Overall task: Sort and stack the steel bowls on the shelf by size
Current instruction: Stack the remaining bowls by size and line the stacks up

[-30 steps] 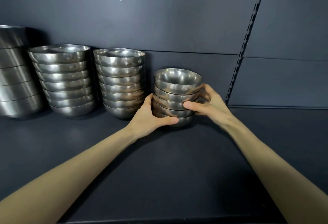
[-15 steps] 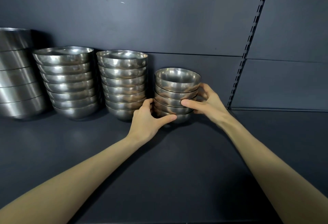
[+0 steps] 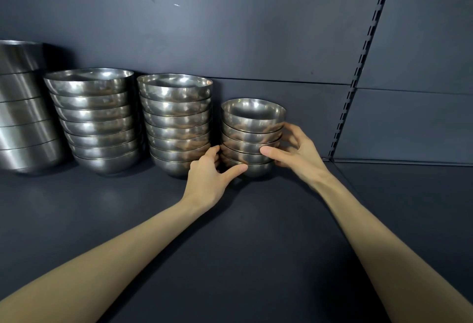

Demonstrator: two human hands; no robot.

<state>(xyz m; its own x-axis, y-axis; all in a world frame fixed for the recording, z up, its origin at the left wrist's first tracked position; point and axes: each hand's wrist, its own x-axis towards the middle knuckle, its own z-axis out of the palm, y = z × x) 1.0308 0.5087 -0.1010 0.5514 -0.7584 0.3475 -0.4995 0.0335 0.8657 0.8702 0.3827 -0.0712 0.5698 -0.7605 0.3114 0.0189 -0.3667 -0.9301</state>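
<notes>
A stack of several small steel bowls (image 3: 252,128) stands on the dark shelf (image 3: 230,233) near the back wall. My left hand (image 3: 208,174) grips its lower left side, thumb across the bottom bowl. My right hand (image 3: 294,151) holds the right side, thumb on the front, fingers curled behind. To the left stand a stack of medium bowls (image 3: 176,123), a stack of larger bowls (image 3: 94,118) and, at the frame's edge, the largest bowls (image 3: 20,107). The small stack sits close beside the medium stack.
A dark back panel (image 3: 230,28) rises behind the bowls. A slotted upright rail (image 3: 358,66) runs down the wall to the right of the small stack. Dark shelf surface extends in front and to the right.
The small stack, held by both hands, has slid back towards the wall and nearer the medium stack. My left thumb now lies lower on the bottom bowl.
</notes>
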